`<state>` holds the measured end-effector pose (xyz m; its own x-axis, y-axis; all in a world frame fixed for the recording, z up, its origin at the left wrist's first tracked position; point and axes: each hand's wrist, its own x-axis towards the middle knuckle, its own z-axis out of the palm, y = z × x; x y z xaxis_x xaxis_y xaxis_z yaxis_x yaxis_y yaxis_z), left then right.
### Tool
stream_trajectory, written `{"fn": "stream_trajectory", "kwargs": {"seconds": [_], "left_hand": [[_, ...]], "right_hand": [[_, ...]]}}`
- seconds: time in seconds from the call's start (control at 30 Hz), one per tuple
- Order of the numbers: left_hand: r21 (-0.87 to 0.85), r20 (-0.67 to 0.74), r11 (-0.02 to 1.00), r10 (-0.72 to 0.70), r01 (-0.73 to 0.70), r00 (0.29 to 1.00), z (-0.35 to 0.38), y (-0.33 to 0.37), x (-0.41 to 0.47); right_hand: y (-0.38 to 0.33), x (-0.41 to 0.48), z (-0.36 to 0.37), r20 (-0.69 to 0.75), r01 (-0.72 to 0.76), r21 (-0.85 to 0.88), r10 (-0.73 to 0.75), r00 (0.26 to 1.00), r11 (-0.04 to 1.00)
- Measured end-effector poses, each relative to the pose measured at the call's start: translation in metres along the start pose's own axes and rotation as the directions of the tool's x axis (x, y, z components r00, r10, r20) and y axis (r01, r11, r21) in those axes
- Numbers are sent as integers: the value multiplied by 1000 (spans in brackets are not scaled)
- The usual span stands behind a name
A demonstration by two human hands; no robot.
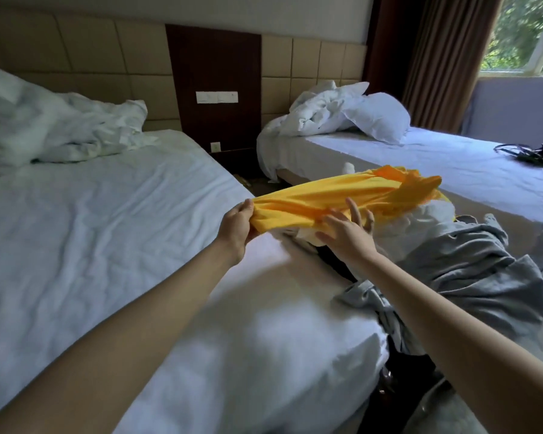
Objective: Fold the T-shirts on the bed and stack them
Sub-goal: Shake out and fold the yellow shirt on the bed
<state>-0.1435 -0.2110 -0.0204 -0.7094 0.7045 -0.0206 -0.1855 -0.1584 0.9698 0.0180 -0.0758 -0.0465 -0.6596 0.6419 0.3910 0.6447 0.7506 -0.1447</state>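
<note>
A yellow T-shirt [351, 192] is stretched in the air above the right edge of the near bed [91, 239]. My left hand [237, 227] grips its near end, fingers curled round the bunched fabric. To the right, my right hand [347, 230] has its fingers spread and straight, touching the yellow cloth from below and in front. The shirt's far end lies on a heap of clothes: a white garment [427, 220], a grey T-shirt [470, 270] and something dark [336, 264] underneath, mostly hidden.
A crumpled white duvet [60, 130] lies at the head of the near bed. The second bed [452, 170] on the right holds a duvet, a pillow [376, 117] and a dark bag [533, 153]. A narrow gap with a nightstand separates the beds.
</note>
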Motion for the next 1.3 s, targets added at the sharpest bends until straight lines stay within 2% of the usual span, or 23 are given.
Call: {"fn": "stream_trajectory", "kwargs": {"seconds": [0.17,0.3,0.37,0.43,0.53,0.6,0.67,0.73,0.77,0.9,1.0,1.07,1.13,1.17,1.23,1.3], "left_hand": [[39,-62,998,-50,53,997,-69,-3,-25],[40,-172,995,-82,90,982,-124,3,-41],[36,-221,992,-113,124,969,-155,4,-52],[83,-270,982,-140,168,953,-187,0,-64],[114,-349,971,-158,209,924,-231,-11,-82],[133,-407,966,-152,223,901,-259,-17,-95],[278,-461,934,-73,223,885,-286,-19,-109],[466,-447,859,23,211,894,-303,-17,-124],[542,-426,816,58,203,903,-308,-17,-130],[662,-412,727,153,180,898,-315,-16,-144],[715,-473,652,184,253,861,-323,-11,-146],[802,-478,498,206,329,854,-325,-8,-145],[892,-422,301,278,339,863,-317,-4,-143],[930,-354,227,330,290,875,-308,-1,-142],[984,-150,151,414,95,898,-279,2,-136],[985,63,128,365,-117,929,-237,2,-127]], "right_hand": [[-47,-38,17,58,45,157,-55,997,987],[-79,-65,21,64,-138,408,123,990,902],[-97,-72,21,36,-164,494,169,985,854],[-116,-77,22,-26,-131,491,165,986,861],[-140,-78,31,-91,-19,389,58,994,921],[-154,-79,41,69,-22,261,4,998,965],[-171,-83,56,314,-33,168,-21,949,985],[-191,-94,72,460,5,114,-57,886,994],[-199,-98,80,460,25,108,-72,885,994],[-216,-105,81,184,4,235,-48,982,972],[-236,-113,69,205,5,329,-77,976,944],[-253,-128,61,276,29,426,-161,948,904],[-265,-146,51,310,76,512,-267,913,855],[-268,-155,47,319,90,536,-300,899,839],[-271,-170,39,342,100,554,-335,878,827],[-268,-182,35,391,95,526,-340,855,845]]}}
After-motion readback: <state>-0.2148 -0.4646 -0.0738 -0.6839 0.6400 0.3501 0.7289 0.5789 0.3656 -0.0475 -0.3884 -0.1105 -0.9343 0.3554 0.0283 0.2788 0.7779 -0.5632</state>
